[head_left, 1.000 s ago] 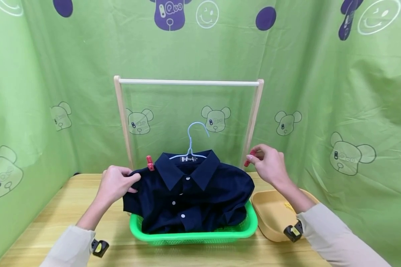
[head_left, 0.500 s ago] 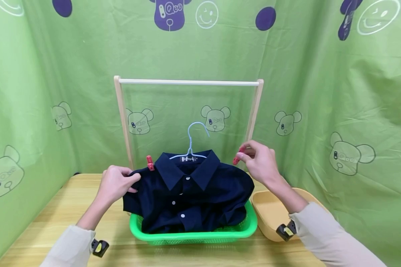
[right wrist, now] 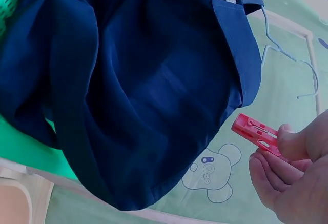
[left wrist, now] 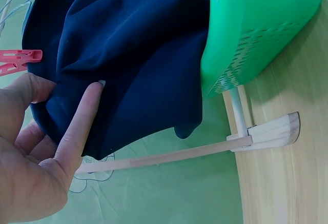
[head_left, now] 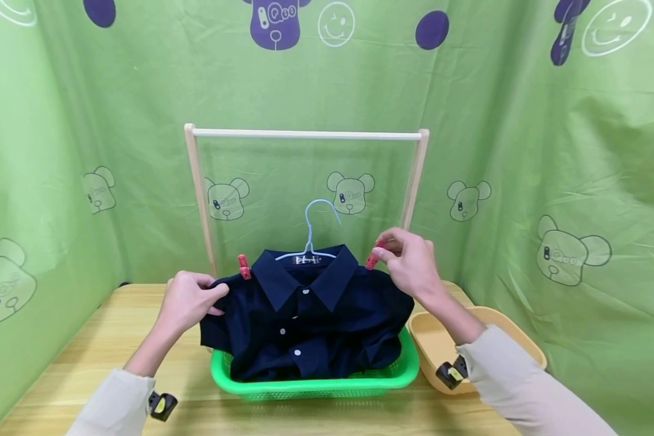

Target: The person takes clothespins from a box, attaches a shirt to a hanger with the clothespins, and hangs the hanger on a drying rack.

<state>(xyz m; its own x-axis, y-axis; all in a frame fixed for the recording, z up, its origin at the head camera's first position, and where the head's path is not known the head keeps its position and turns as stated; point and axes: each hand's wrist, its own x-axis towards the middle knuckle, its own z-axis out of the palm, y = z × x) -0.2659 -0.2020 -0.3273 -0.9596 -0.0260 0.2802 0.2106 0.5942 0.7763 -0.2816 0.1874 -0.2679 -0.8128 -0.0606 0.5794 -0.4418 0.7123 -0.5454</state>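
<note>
So nearest to you there's the green basket [head_left: 316, 389] mid-counter [head_left: 98, 363], with the tan tray [head_left: 535, 357] just right of it, toward the counter's right edge. The navy shirt [head_left: 327, 321] sits in the basket, buttons facing you, lower part bunched inside, collar up by the far rim.

Pretty sure you're on clip number two. Your right hand [head_left: 411, 260] has a red clothespin [right wrist: 254, 130] pinched between thumb and fingers, nose aimed at the shoulder right of the collar. From the right wrist view it looks just beside the cloth, not clamped on; can't tell how far you've squeezed it. I'd get it fully spread first, then come straight down over the shoulder edge so it bites both fabric and hanger [head_left: 309, 233] wire. Match the height of the other clothespin [head_left: 244, 266], the one standing on the left shoulder.

Pose-wise, your left hand [head_left: 188, 300] is pinching the cloth out past that clip, one digit laid straight across the front. Decent anchor, but go easy, since tugging could slide the shirt sideways. Your right forearm angles in over the tray with the fingertips tipped down, which seems good for this.

Farther back, the hanger hook sticks up from the collar, well below the bar of the rack [head_left: 310, 134] toward the counter's far edge.
</note>
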